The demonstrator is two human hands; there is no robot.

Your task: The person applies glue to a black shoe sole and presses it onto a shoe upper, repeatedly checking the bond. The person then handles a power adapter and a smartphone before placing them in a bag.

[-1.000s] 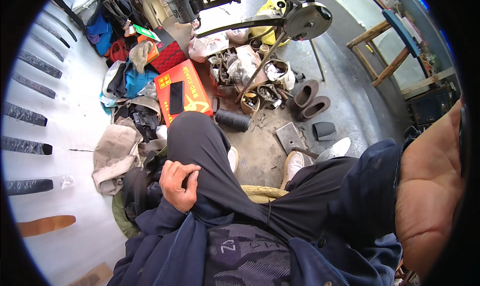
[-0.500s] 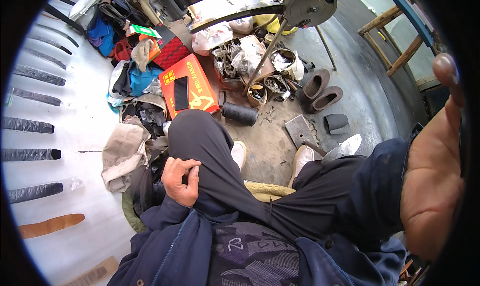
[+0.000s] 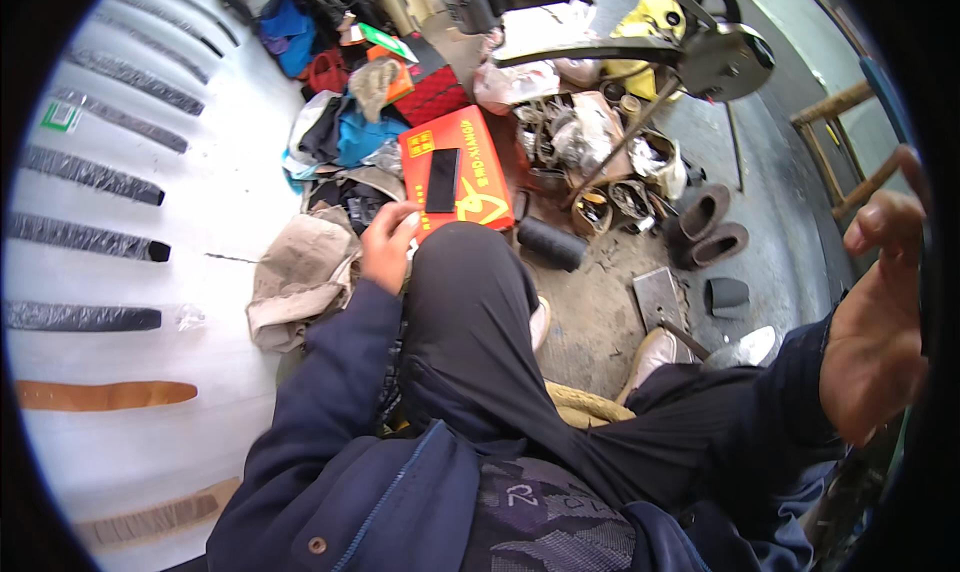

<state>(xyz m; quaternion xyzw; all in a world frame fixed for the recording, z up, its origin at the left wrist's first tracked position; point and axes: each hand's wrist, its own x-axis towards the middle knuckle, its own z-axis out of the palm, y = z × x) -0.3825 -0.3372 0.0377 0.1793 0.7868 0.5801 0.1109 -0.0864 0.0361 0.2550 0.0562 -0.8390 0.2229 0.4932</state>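
My left hand [image 3: 386, 250] is beside my raised left knee, its fingers stretched loosely toward the near edge of a red shoe-box-like carton [image 3: 476, 144]. Nothing shows in that hand. On the carton's lid lies a black smartphone [image 3: 443, 180], just beyond my fingertips and apart from them. My right hand [image 3: 878, 337] is raised at the far right rim of the view, palm showing, fingers bent and spread apart. I see nothing in it, though its outer edge is cut off by the rim.
A black thread spool [image 3: 552, 245] lies beyond my knee. A hand-cranked machine with a round wheel [image 3: 728, 62] stands ahead. Dark boot-like pieces [image 3: 706, 227] and several tins of small parts sit on the floor. Beige cloth [image 3: 300, 272] lies left, beside a white surface with wrapped strips [image 3: 90, 177].
My left hand has moved from my thigh forward toward the red carton, its fingers uncurling. My right hand has bent its fingers more. The view has shifted left.
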